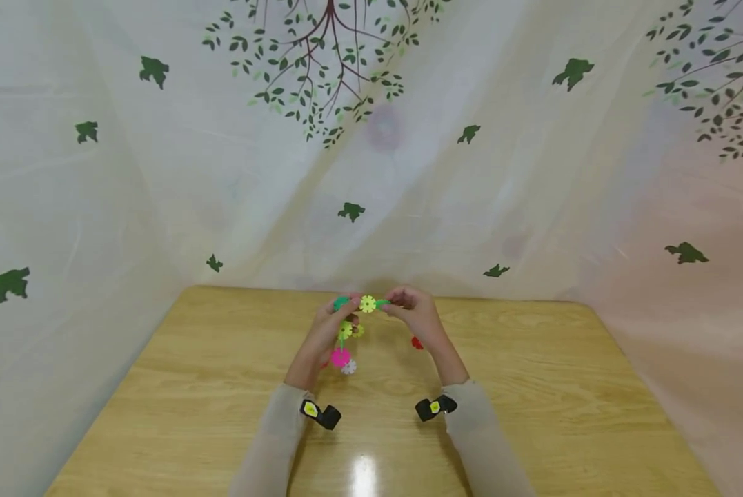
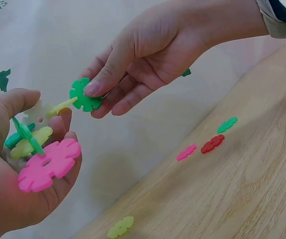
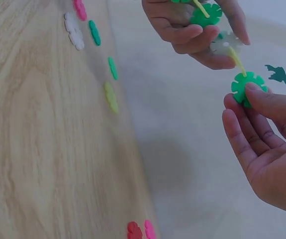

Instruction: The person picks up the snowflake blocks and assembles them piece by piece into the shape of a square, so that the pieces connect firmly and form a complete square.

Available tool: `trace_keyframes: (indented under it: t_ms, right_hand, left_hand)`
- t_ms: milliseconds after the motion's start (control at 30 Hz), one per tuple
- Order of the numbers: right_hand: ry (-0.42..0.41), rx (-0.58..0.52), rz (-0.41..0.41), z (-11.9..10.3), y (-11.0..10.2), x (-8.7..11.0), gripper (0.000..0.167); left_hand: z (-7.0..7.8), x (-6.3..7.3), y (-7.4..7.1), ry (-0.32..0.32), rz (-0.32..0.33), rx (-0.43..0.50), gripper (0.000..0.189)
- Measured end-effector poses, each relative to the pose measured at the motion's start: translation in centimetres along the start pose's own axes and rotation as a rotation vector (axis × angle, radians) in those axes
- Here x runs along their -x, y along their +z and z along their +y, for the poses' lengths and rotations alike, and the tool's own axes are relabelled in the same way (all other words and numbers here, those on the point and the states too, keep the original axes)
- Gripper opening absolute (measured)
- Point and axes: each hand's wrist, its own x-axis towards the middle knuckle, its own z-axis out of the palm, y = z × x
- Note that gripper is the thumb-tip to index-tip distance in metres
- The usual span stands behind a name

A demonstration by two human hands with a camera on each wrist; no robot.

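My left hand [image 1: 324,335] holds a chain of slotted plastic snowflake discs above the table. In the left wrist view, a pink disc [image 2: 50,164], a pale yellow-green disc [image 2: 32,143] and green ones are linked over the palm. A whitish disc [image 2: 36,115] sits between thumb and fingers. From it a yellow disc [image 2: 62,106], seen nearly edge-on, reaches toward my right hand [image 1: 416,316]. That hand pinches a green disc [image 3: 248,88] between thumb and fingers, and its rim meets the yellow one. How deep the slots engage cannot be told.
Loose discs lie on the wooden table [image 1: 532,386]: a red one [image 2: 213,144], a pink one [image 2: 186,152], a white one [image 3: 74,31], a yellow one [image 3: 111,97] and several more. A pale curtain [image 1: 272,228] with printed leaves and birds stands behind the far edge.
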Motion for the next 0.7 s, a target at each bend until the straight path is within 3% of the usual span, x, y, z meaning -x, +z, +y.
trace_keyframes:
  t_ms: [433,700]
  right_hand:
    - [-0.061,-0.04,0.116,-0.27,0.84,0.17,0.012]
    - [-0.096,-0.039,0.09,-0.32,0.74,0.51,0.012]
  left_hand:
    - [0.3,0.06,0.18,0.014,-0.041,0.041,0.032]
    - [0.04,0.01,0.22,0.023,-0.025,0.003,0.037]
